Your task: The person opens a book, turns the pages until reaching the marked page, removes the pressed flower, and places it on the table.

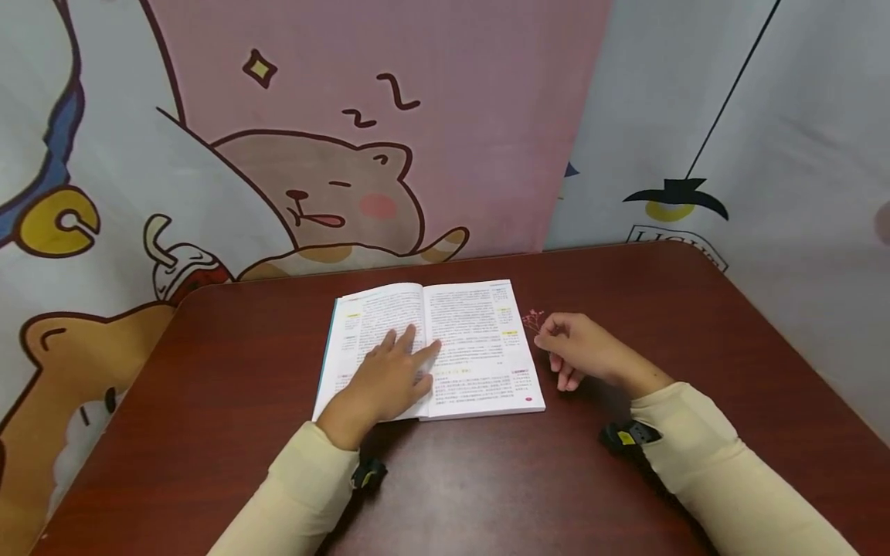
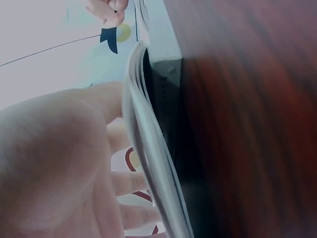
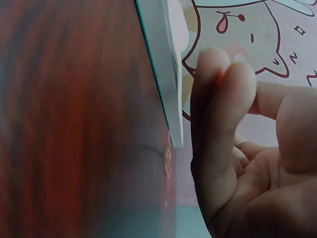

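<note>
An open book [image 1: 473, 340] lies on the table, with printed text on both pages. My left hand [image 1: 389, 378] rests on the left page near the gutter, fingers spread. In the left wrist view that hand [image 2: 64, 163] lies along the book's curved page edges [image 2: 148, 139]. Just right of the book is my right hand [image 1: 577, 347], the thumb and index fingertips pressed together. Nothing clear shows between those fingertips [image 3: 233, 74], though a faint red tint appears there. A small pink sprig of dried flowers [image 1: 533, 318] is beside them; in the right wrist view the sprig [image 3: 167, 163] appears low at the tabletop.
The brown wooden table [image 1: 445, 479] reaches back to a cartoon-printed wall cloth [image 1: 487, 116]. Dark straps with small devices sit at both wrists, one device [image 1: 368, 473] by the left sleeve and another [image 1: 619, 436] by the right.
</note>
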The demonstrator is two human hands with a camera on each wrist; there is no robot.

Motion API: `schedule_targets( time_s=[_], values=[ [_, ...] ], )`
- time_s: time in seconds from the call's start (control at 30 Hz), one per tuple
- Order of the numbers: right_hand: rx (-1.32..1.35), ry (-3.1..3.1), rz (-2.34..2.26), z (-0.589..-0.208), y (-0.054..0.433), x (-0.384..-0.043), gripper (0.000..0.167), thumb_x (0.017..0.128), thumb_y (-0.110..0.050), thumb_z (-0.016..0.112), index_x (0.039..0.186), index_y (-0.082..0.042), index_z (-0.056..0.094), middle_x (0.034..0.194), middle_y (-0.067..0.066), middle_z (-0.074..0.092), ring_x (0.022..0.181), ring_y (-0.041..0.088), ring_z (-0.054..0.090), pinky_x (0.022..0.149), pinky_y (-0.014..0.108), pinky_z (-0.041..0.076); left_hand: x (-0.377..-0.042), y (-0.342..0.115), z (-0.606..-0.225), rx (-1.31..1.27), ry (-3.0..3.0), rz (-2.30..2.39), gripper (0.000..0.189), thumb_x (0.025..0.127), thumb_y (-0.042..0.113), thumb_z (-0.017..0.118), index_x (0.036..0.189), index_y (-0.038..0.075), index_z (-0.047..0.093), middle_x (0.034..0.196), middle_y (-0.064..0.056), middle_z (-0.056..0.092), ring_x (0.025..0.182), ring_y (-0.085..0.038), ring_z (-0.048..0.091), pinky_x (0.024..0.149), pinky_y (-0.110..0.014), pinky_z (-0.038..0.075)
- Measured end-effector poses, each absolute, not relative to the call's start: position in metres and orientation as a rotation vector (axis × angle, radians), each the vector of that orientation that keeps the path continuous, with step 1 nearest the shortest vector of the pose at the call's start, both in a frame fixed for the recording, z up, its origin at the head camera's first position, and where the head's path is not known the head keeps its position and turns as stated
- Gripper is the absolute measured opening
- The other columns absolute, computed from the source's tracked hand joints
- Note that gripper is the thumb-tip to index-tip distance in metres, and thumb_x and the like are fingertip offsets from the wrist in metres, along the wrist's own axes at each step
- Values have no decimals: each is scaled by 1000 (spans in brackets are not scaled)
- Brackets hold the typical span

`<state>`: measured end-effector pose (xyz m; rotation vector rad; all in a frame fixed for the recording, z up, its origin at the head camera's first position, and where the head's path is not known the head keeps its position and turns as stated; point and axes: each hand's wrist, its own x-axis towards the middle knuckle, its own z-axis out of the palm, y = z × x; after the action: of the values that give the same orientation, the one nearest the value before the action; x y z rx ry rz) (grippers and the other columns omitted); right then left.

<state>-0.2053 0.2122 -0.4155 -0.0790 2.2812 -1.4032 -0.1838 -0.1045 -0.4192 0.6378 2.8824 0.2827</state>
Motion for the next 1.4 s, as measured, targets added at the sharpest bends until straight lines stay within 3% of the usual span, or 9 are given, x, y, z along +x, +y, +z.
schedule_targets(
  time_s=[0.43, 0.73, 0.87, 1.13, 1.4],
  values=[
    [-83, 2177, -1397, -439, 201, -197, 22, 102, -21, 56, 104, 1, 55, 67, 13, 61, 45, 19, 64, 47, 37, 56, -178, -124, -414, 792, 2828, 158, 59, 100, 47, 54, 153, 24, 42, 163, -19, 29, 149, -48, 26, 114, -63, 31],
    [-104, 2202, -1337, -437, 204, -197, 21, 98, -18, 63, 96, 0, 52, 67, 13, 61, 45, 20, 64, 47, 38, 56, -167, -142, -413, 924, 2824, 147, 89, 82, 68, 67, 155, 27, 38, 166, -15, 23, 152, -43, 21, 116, -64, 28],
    [-155, 2210, -1336, -434, 205, -198, 24, 96, -19, 67, 96, 0, 52, 66, 12, 61, 44, 18, 64, 46, 37, 56, -164, -149, -413, 960, 2855, 144, 94, 79, 64, 74, 156, 26, 37, 165, -16, 25, 151, -44, 25, 114, -64, 31],
    [-177, 2204, -1347, -432, 205, -198, 26, 93, -17, 70, 94, 1, 51, 65, 11, 58, 43, 15, 62, 44, 35, 55, -162, -155, -414, 1006, 2877, 117, 83, 84, 49, 77, 154, 25, 40, 163, -16, 31, 148, -42, 31, 112, -63, 35],
    [-187, 2215, -1336, -436, 207, -200, 27, 92, -18, 71, 92, 0, 51, 64, 10, 57, 43, 18, 64, 44, 36, 55, -155, -165, -414, 1167, 2944, 10, 82, 76, 19, 84, 149, 21, 48, 156, -13, 44, 142, -38, 44, 106, -59, 43]
  ],
)
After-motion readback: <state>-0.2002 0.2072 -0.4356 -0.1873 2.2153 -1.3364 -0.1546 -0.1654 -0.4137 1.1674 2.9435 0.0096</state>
